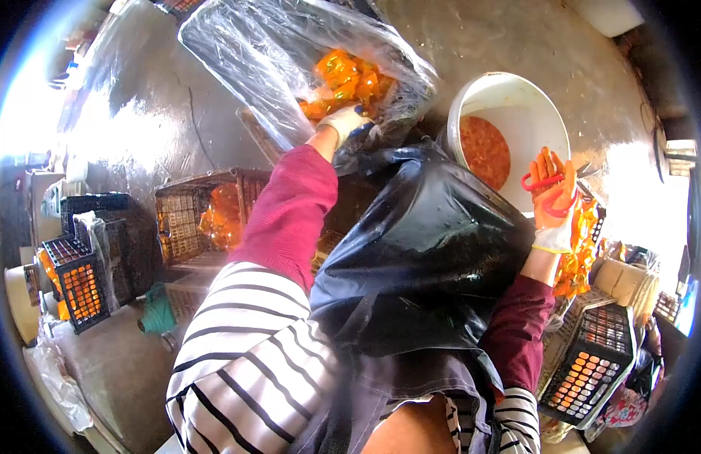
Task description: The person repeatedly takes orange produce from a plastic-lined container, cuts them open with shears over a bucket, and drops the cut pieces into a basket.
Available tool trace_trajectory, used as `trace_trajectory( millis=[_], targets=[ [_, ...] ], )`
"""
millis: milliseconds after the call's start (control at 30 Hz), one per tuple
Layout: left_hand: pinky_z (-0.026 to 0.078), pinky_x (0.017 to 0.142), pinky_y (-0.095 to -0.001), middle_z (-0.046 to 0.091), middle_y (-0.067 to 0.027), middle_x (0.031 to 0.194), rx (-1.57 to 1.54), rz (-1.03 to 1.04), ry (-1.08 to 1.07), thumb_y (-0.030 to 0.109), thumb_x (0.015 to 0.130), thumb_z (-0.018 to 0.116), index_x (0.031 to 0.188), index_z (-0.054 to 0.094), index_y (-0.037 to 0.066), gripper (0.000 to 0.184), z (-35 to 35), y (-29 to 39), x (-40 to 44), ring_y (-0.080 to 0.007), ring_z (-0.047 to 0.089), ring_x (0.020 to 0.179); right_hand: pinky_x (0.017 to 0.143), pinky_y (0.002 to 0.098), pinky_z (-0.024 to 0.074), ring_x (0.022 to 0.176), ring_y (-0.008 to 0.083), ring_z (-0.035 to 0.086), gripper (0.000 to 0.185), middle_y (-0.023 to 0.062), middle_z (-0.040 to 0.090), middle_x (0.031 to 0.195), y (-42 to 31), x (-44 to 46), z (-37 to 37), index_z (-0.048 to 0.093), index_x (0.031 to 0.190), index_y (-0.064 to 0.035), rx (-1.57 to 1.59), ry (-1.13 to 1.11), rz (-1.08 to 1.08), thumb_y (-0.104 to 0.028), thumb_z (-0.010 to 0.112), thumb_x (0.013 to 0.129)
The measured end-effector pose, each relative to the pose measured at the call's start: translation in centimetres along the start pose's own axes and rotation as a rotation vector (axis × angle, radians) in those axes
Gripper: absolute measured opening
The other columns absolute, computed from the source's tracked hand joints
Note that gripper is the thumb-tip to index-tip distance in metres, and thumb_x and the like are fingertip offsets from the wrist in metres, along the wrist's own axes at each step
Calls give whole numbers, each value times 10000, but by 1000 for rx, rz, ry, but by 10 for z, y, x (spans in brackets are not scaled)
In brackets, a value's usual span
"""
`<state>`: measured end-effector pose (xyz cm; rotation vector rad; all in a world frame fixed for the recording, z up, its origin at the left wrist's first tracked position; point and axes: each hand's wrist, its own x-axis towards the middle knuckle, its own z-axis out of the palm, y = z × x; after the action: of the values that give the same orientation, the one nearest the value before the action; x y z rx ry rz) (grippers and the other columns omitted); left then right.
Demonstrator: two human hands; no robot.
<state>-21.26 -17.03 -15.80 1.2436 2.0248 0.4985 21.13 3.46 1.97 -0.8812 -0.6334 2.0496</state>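
My left hand (346, 124), in a pale glove with dark blue fingertips, reaches into a crate lined with clear plastic sheeting (244, 57). It touches a pile of shiny orange plastic packets (350, 79); its fingers are partly hidden, so I cannot tell whether they grip one. My right hand (553, 208), in an orange-and-white glove, holds red-handled scissors (543, 182) with the loops around its fingers and the blades pointing right. Beside that hand, a white bucket (536, 113) leans toward me with a chunky reddish-orange mass (484, 153) inside. A black plastic apron (418, 250) covers my lap.
At left, an open crate (176, 227) holds an orange bag (223, 217). Farther left stands a black crate (82, 284) with orange contents. More orange packets (576, 268) lie below my right hand, near another black crate (592, 363). A teal object (158, 310) rests on the floor.
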Motion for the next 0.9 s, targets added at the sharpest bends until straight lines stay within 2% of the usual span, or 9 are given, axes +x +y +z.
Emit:
trace_trajectory(
  millis=[67, 133, 167, 233, 400, 533, 700, 767, 900],
  targets=[
    [439, 897, -407, 565, -225, 1193, 148, 2, 104, 454, 827, 573, 1130, 602, 54, 502, 2, 6, -6, -361, 540, 1111, 1015, 384, 407, 1151, 255, 534, 434, 165, 562, 1234, 2, 6, -7, 537, 1172, 35, -9, 13, -5, -329, 516, 936],
    [477, 840, -393, 646, -201, 1032, -79, -380, 207, 398, 837, 601, 1096, 614, 28, 452, -15, 54, -25, -314, 611, 1000, 1012, 382, 407, 1155, 254, 531, 442, 164, 562, 1234, 6, 10, -7, 541, 1162, 31, -42, -43, -8, -345, 525, 930],
    [490, 831, -372, 674, -131, 951, -534, -477, 233, 321, 850, 612, 1089, 631, 74, 343, -24, 72, -38, -270, 634, 939, 1010, 381, 407, 1157, 253, 530, 446, 164, 562, 1234, 7, 10, -8, 543, 1158, 28, -55, -73, -13, -353, 530, 927],
    [477, 867, -356, 666, -73, 986, -1460, -205, 430, 305, 911, 535, 1134, 618, 119, 302, -23, 68, -31, -243, 619, 963, 1012, 377, 406, 1155, 249, 531, 451, 178, 560, 1229, 9, 9, -12, 528, 1171, 17, -167, -163, -51, -359, 536, 923],
    [436, 931, -351, 610, -74, 1119, -1205, 53, 467, 338, 958, 462, 1200, 536, 86, 357, -61, 89, -22, -229, 577, 1049, 673, 302, 475, 971, 222, 617, 445, 198, 596, 1161, 16, -5, 7, 507, 1201, -12, -460, -197, -72, -363, 515, 928],
    [490, 844, -355, 626, -85, 1063, -1605, 152, 510, 365, 895, 598, 1173, 554, 62, 413, -59, 199, -25, -222, 609, 953, 494, 251, 414, 809, 172, 632, 348, 140, 632, 1087, 31, -13, 19, 528, 1213, -79, -474, -28, -22, -302, 459, 955],
    [499, 854, -366, 618, -82, 1026, -1846, 369, 218, 409, 883, 604, 1122, 543, 75, 415, -10, 284, 10, -222, 604, 949, 769, 288, 515, 901, 186, 618, 200, 67, 622, 981, 47, 14, -5, 581, 1075, -34, -692, -295, 78, -111, 609, 893],
    [466, 927, -410, 601, -87, 1082, -1924, 420, 141, 487, 822, 640, 1140, 526, 99, 515, 16, 299, 20, -257, 571, 1029, 771, 300, 514, 895, 169, 606, 211, 66, 625, 977, 62, 20, -20, 579, 1074, -30, -842, -394, -97, -136, 616, 896],
    [441, 974, -386, 575, -109, 1164, -1724, 336, 62, 522, 838, 598, 1218, 489, 95, 582, 47, 307, 30, -257, 553, 1088, 758, 308, 518, 868, 182, 614, 278, 87, 637, 984, 56, 7, -11, 561, 1108, -38, -648, -429, 64, -194, 632, 889]
  ],
)
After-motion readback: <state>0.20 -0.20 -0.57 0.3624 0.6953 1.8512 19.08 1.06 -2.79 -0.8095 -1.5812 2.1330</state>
